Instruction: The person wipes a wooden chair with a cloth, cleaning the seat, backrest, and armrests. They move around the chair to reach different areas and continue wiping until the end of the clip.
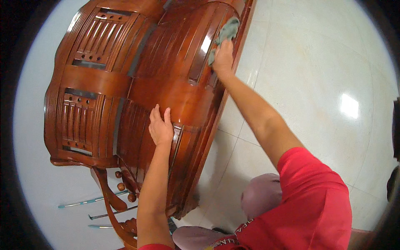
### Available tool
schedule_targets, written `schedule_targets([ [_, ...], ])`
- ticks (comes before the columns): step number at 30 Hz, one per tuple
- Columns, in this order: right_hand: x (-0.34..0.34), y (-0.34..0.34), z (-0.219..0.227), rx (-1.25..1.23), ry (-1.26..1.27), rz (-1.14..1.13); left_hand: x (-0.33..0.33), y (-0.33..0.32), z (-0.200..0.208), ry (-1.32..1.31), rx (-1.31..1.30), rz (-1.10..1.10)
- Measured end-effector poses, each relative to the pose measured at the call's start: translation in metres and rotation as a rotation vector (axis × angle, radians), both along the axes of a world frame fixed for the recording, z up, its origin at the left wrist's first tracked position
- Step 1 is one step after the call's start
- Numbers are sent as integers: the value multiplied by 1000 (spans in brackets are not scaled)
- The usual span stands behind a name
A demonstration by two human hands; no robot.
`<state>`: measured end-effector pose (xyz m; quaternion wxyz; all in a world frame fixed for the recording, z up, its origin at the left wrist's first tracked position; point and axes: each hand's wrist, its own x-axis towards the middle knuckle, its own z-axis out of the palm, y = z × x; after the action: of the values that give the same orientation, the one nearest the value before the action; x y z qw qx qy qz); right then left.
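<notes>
A long bench of glossy reddish-brown wood (166, 98) with a slatted seat and a carved back runs up the left half of the head view. My right hand (223, 56) reaches far along the seat's front edge, its fingers closed on a grey-green cloth (228, 31) that lies against the wood. My left hand (161, 127) rests on the near part of the seat, fingers spread, holding nothing.
The curved armrest (109, 196) with round wooden knobs stands at the near end. Several thin poles (93, 201) lean by the pale wall behind it. Light glossy floor tiles (316, 83) stretch along the right. My knees are close to the bench's front.
</notes>
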<state>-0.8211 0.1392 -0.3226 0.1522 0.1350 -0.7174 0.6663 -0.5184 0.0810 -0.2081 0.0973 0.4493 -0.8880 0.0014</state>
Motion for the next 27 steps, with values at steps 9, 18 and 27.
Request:
schedule_targets([
  [9,209,107,-80,390,-7,682,13,-6,-3,56,18,-42],
  [18,-15,78,-87,679,528,372,4,-1,4,0,26,-4],
  [27,-210,37,-90,652,278,37,1,-1,-2,49,-39,-137],
])
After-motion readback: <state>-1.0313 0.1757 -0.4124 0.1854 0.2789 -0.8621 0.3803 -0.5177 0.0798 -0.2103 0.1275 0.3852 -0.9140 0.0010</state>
